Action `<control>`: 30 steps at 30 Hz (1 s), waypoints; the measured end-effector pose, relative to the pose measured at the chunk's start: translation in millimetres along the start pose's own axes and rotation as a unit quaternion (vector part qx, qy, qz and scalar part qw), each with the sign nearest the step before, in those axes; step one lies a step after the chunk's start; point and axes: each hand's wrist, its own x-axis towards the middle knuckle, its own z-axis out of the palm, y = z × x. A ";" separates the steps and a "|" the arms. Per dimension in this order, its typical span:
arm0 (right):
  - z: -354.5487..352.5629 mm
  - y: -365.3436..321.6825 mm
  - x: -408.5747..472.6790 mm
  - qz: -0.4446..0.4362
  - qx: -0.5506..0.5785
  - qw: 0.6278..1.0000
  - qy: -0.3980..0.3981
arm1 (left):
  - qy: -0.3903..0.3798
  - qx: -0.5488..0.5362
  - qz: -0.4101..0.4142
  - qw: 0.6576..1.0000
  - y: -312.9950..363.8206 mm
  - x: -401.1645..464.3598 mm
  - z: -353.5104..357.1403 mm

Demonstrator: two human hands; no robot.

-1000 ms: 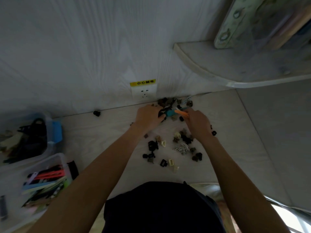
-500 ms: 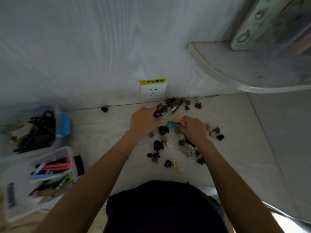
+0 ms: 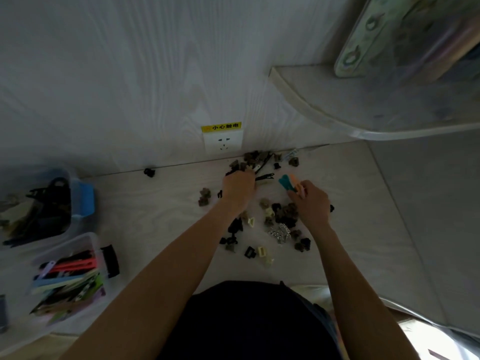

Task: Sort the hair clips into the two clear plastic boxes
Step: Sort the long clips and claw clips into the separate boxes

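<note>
Sorting stock, part-way through, judged from how things lie.

Unsorted: a scatter of small claw hair clips [image 3: 279,216], mostly black, brown and cream, spread over the pale desk [image 3: 155,203] from its far edge by the wall socket [image 3: 222,142] to the near edge in front of the person. A denser knot lies against the far edge; one black clip [image 3: 149,172] sits alone further left along that edge. A silvery chain-like piece [image 3: 280,232] lies among the near clips.

Sorted: two clear plastic boxes at the desk's left edge. The far box [image 3: 78,201], with a blue latch, holds dark, mostly black items. The near box [image 3: 85,242] holds long flat clips in red, blue, lilac and green; a black comb-like piece stands at its right wall. Both look partly filled, exact counts not readable.

In hand: the right hand [image 3: 313,201] pinches a teal clip [image 3: 284,181] and an orange clip [image 3: 296,184] together in its fingers, raised just above the scatter, right of centre. The left hand [image 3: 237,188] is curled down over the far knot of clips beside a long black clip [image 3: 265,177]; whether its fingers already hold anything cannot be told.

Remaining, by estimate: several dozen loose clips are not yet boxed, so well under the full job appears done; the held pair looks bound for the near box.
</note>
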 end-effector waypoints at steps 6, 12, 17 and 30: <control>-2.9 -13.6 -12.1 -0.030 0.057 0.998 0.009 | 0.055 -0.124 0.013 0.991 -9.0 -26.7 -19.2; -6.8 -47.2 -35.8 -0.064 0.083 0.994 -0.014 | 0.081 -0.241 0.001 0.967 -48.2 -88.7 -40.7; 12.2 -89.8 -69.8 -0.049 0.166 0.974 -0.146 | 0.117 -0.251 -0.068 0.959 -96.7 -147.5 -57.4; 106.8 -215.0 -157.1 -0.031 0.234 0.949 -0.208 | 0.105 -0.019 -0.263 0.959 -259.2 -273.8 -55.8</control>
